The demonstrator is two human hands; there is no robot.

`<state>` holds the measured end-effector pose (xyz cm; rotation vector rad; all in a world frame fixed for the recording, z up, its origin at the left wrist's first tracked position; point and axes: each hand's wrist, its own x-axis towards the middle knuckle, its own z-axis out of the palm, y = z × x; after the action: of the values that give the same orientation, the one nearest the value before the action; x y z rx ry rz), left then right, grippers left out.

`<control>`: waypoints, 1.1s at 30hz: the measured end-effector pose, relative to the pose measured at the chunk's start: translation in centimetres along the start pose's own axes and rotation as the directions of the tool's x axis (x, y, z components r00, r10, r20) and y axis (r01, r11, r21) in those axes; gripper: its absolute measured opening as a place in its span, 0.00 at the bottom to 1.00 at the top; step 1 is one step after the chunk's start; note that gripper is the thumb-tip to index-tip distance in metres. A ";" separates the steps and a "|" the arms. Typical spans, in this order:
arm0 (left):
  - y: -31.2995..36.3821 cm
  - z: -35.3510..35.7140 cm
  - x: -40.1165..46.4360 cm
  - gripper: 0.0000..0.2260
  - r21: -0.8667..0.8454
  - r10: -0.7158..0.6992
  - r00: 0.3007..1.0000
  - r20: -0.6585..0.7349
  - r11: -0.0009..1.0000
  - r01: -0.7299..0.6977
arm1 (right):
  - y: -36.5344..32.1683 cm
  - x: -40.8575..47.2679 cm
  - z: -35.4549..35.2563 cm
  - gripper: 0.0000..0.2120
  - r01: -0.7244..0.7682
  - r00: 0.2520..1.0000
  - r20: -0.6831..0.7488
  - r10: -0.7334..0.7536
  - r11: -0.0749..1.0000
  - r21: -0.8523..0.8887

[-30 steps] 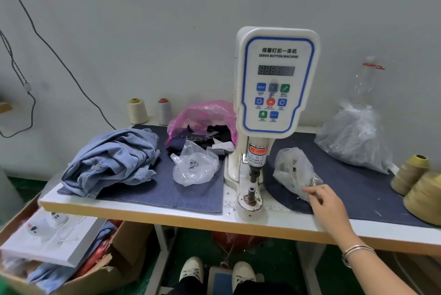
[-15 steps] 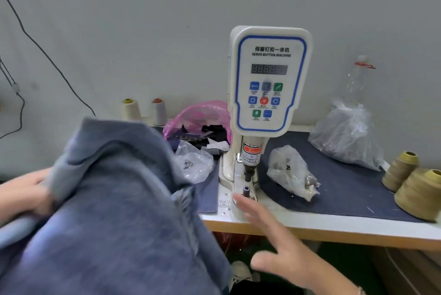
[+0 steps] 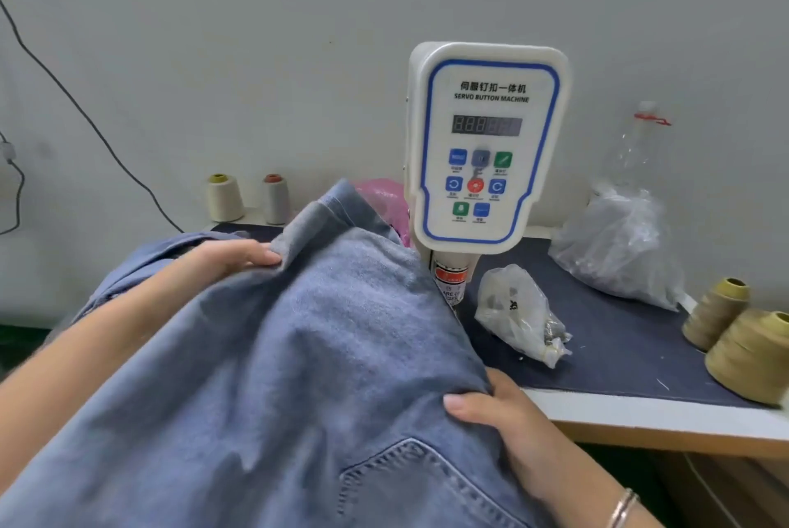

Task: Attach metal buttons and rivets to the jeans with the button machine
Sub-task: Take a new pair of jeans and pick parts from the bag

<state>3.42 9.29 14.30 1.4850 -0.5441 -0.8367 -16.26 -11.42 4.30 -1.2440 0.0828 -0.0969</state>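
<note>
Your left hand (image 3: 232, 256) and right hand (image 3: 497, 408), fingers pinching the jeans (image 3: 299, 356), hold them by the button machine (image 3: 486, 143); next, find the waistband.

Just one head cam, looking forward and down. It's close over the table's front edge (image 3: 640, 410), facing the wall.

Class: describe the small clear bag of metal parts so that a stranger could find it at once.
Start at the white button machine. Just right of its column, on the dark mat, lies the small clear bag. Unlike the bigger bag against the wall, metal pieces show at its lower end.
</note>
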 end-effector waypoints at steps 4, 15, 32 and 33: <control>-3.1 -1.3 0.0 0.09 0.124 -0.051 0.999 -0.003 0.991 0.051 | -0.6 -0.6 -1.0 0.24 -0.022 0.997 -0.072 0.037 0.980 0.199; -8.5 5.5 -1.4 0.55 0.714 0.310 0.918 0.246 0.583 -0.388 | -2.9 1.1 -0.8 0.23 -0.350 0.923 0.089 0.374 0.913 -0.209; -12.5 3.7 8.1 0.10 0.581 0.400 0.882 -0.251 0.791 -0.193 | -6.5 4.8 -12.9 0.12 -0.574 0.791 -0.587 -0.174 0.120 -0.810; -12.8 3.8 8.5 0.10 0.587 0.390 0.882 -0.266 0.791 -0.173 | -5.9 5.7 -13.2 0.13 -0.589 0.796 -0.587 -0.149 0.032 -0.807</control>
<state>3.87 1.77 0.37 1.9678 -0.7345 -0.1265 -12.27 -26.38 5.61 -2.6432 1.0804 -0.0820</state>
